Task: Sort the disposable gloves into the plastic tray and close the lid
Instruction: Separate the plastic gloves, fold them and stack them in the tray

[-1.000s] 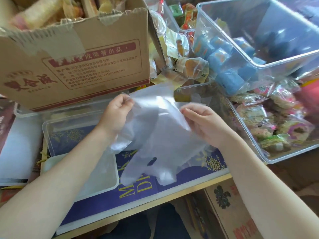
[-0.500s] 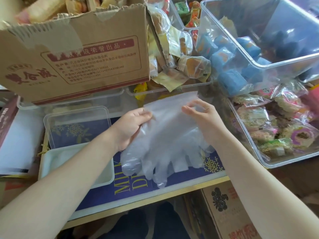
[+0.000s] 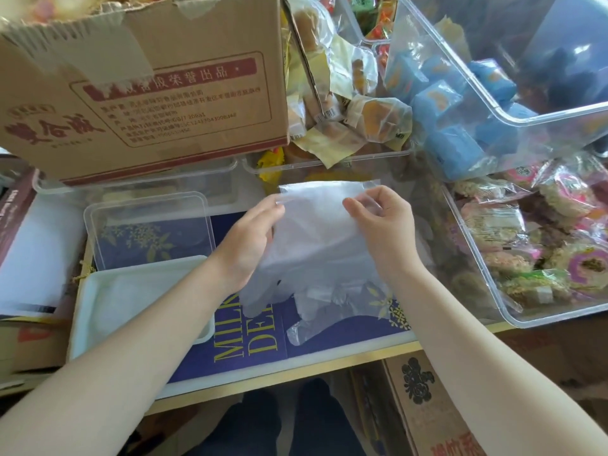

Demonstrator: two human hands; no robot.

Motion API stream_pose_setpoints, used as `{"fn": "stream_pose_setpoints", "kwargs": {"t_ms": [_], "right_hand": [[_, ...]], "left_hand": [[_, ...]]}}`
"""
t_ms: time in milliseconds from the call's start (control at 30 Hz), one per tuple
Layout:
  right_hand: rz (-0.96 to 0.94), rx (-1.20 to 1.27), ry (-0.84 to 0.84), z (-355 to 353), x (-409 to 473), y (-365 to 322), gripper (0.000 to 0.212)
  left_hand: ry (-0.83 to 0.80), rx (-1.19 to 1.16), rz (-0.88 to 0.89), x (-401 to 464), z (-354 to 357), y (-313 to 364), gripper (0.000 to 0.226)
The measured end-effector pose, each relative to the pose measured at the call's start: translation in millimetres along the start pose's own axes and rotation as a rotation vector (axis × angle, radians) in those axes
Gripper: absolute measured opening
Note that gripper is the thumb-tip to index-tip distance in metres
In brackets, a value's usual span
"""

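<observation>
From the head view, your left hand (image 3: 245,240) and right hand (image 3: 383,232) each pinch the cuff edge of the thin, translucent disposable gloves (image 3: 316,245), thumb against fingers. A second ago the bundle hung crumpled between your hands; now the cuffs line up flat and the plastic fingers trail onto the purple printed board (image 3: 329,337). That suggests the stack is squared and ready to go left into the shallow white plastic tray (image 3: 98,284). Its clear rectangular lid (image 3: 144,200) lies just behind the tray, off.
</observation>
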State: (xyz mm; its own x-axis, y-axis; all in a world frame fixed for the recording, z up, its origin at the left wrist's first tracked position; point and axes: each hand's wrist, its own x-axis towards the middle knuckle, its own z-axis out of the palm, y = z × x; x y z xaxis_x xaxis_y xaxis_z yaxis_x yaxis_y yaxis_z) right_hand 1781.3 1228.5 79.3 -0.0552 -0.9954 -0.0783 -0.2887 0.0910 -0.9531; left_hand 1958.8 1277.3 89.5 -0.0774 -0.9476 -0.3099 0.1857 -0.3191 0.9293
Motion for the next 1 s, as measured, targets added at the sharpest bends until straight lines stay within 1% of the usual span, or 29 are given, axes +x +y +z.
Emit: {"fn": "stream_pose_setpoints", "kwargs": {"t_ms": [33, 67, 133, 167, 200, 267, 333, 367, 433, 467, 500, 600, 700, 733, 800, 833, 867, 900, 933, 1000], "right_hand": [[-0.012, -0.021, 0.015, 2, -1, 0, 0.017], [-0.022, -0.039, 0.023, 4, -2, -1, 0.017], [-0.040, -0.075, 0.005, 8, -4, -2, 0.018], [-0.048, -0.088, -0.015, 10, -4, -2, 0.018], [-0.052, -0.090, -0.028, 11, -5, -3, 0.018], [-0.055, -0.041, -0.048, 10, -6, -3, 0.021], [0.007, 0.119, -0.059, 8, -8, -2, 0.024], [0.066, 0.193, -0.062, 7, -8, 1, 0.032], [0.216, 0.309, -0.114, 5, -7, 8, 0.060], [0.277, 0.350, -0.165, 4, -6, 11, 0.070], [0.312, 0.386, -0.219, 3, -5, 14, 0.071], [0.301, 0.385, -0.333, -1, -8, 15, 0.044], [0.216, 0.344, -0.395, -5, -6, 12, 0.038], [0.166, 0.285, -0.415, -6, -5, 12, 0.035], [0.092, 0.069, -0.460, -7, -2, 11, 0.032], [0.085, 0.010, -0.496, -7, -3, 11, 0.044], [0.098, 0.021, -0.540, -9, -3, 9, 0.060], [0.132, 0.102, -0.581, -10, -2, 10, 0.069], [0.153, 0.186, -0.608, -11, -2, 10, 0.063], [0.123, 0.277, -0.631, -11, -4, 6, 0.036]], "left_hand": [[0.002, 0.020, 0.013, -1, 1, -1, 0.027], [0.012, 0.096, 0.028, -1, 2, -2, 0.022], [0.069, 0.323, 0.085, -1, 2, -4, 0.012], [0.109, 0.394, 0.119, -1, 1, -6, 0.009], [0.136, 0.407, 0.148, 0, 1, -6, 0.009], [0.145, 0.323, 0.191, -2, 0, -5, 0.012], [0.145, 0.242, 0.221, -3, -2, -5, 0.012], [0.153, 0.222, 0.231, -3, -4, -7, 0.010], [0.160, 0.212, 0.238, -5, -7, -10, 0.004], [0.159, 0.212, 0.237, -6, -8, -11, 0.008], [0.148, 0.216, 0.237, -6, -9, -12, 0.013], [0.091, 0.238, 0.217, -9, -13, -9, 0.015], [-0.024, 0.262, 0.203, -11, -19, -3, 0.018], [-0.068, 0.269, 0.205, -11, -21, 0, 0.019], [-0.143, 0.279, 0.213, -13, -25, 6, 0.023], [-0.173, 0.284, 0.217, -14, -27, 8, 0.025], [-0.195, 0.294, 0.218, -14, -30, 10, 0.026], [-0.214, 0.297, 0.224, -15, -32, 11, 0.028], [-0.216, 0.294, 0.222, -14, -34, 12, 0.028], [-0.160, 0.240, 0.186, -12, -37, 10, 0.024]]}}
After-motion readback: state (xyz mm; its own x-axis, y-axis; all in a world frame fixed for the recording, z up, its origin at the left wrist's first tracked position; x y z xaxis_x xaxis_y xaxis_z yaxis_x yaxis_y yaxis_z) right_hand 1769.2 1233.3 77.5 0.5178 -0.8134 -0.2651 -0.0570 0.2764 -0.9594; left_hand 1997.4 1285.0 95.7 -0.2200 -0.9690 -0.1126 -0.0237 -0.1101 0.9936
